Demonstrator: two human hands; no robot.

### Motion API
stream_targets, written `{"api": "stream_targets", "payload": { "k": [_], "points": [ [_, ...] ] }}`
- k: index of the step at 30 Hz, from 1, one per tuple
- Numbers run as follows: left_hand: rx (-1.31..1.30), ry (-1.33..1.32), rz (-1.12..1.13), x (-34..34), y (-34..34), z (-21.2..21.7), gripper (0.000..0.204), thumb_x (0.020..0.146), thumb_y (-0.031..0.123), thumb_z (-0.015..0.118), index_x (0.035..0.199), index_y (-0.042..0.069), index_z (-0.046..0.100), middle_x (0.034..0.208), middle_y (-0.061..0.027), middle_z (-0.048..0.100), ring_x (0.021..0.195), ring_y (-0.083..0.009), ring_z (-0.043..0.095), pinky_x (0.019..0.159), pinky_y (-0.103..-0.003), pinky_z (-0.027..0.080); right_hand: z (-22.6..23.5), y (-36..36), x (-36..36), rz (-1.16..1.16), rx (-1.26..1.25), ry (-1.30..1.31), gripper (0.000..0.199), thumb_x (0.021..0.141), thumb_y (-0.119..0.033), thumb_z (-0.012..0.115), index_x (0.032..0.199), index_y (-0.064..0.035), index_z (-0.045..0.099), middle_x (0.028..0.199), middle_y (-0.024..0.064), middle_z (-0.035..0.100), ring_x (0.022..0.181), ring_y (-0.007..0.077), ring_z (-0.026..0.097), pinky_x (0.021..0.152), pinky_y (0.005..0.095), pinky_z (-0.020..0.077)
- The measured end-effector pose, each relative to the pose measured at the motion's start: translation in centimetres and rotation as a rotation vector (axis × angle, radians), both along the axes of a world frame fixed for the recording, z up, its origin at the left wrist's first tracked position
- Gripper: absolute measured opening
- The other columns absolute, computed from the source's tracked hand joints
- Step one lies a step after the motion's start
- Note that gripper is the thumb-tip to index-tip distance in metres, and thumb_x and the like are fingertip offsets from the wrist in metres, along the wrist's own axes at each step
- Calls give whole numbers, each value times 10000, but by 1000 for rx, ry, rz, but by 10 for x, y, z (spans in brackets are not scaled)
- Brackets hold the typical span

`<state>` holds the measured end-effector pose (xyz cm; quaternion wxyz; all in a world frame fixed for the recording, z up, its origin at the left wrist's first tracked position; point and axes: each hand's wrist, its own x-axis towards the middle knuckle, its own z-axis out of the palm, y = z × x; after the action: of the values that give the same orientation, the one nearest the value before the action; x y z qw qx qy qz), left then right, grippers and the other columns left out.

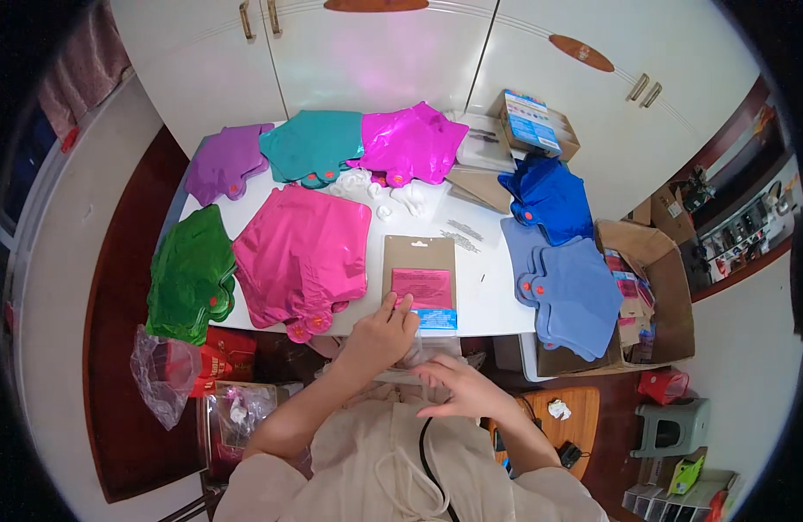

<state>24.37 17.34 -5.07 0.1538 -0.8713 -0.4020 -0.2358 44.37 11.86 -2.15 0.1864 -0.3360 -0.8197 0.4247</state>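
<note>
A brown cardboard hanger card with a pink panel and a blue strip lies on the white table at its front edge. Two fingers of my left hand rest stretched out on the lower left of the pink panel. Just below the table edge, my right hand hovers with thumb and fingers apart and nothing visible in it. Between the hands is something clear, like plastic film; its shape is hard to make out. Left of the card lies a stack of pink flat foil balloons with round red-pink tabs.
More foil stacks lie around: green, purple, teal, magenta, dark blue and pale blue. White ribbon rolls and thin grey strips lie mid-table. An open carton stands right.
</note>
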Motion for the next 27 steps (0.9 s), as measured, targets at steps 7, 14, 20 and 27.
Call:
{"api": "stream_targets", "payload": {
  "k": [7, 14, 20, 27],
  "points": [
    [26, 34, 10, 1, -3, -7, 109, 766, 128, 578, 838, 52, 546, 1101, -137, 620, 1001, -301, 622, 605, -319, 569, -5, 2, 5, -208, 360, -220, 563, 707, -307, 757, 1152, -33, 546, 984, 154, 546, 918, 337, 587, 758, 397, 506],
    [-9, 47, -1, 1, -4, -2, 83, 785, 133, 581, 832, 73, 548, 1114, -140, 611, 1015, -325, 612, 596, -331, 572, -2, 16, 12, -340, 420, -217, 409, 721, -217, 758, 1051, -23, 612, 876, 115, 570, 760, 295, 592, 675, 375, 495],
    [-36, 45, -24, 1, -3, -2, 89, 794, 132, 575, 823, 64, 525, 1097, -156, 609, 980, -358, 624, 628, -346, 576, -4, 39, 16, -440, 327, -107, 386, 684, -152, 780, 1025, -57, 625, 946, 97, 564, 789, 240, 589, 662, 331, 496],
    [-54, 58, -24, 2, -3, -1, 91, 789, 132, 579, 817, 61, 529, 1105, -163, 606, 986, -366, 620, 638, -349, 576, -14, 61, 21, -384, 418, -47, 336, 710, -149, 748, 1019, -46, 665, 1155, 107, 601, 1031, 292, 570, 874, 368, 460]
  ]
}}
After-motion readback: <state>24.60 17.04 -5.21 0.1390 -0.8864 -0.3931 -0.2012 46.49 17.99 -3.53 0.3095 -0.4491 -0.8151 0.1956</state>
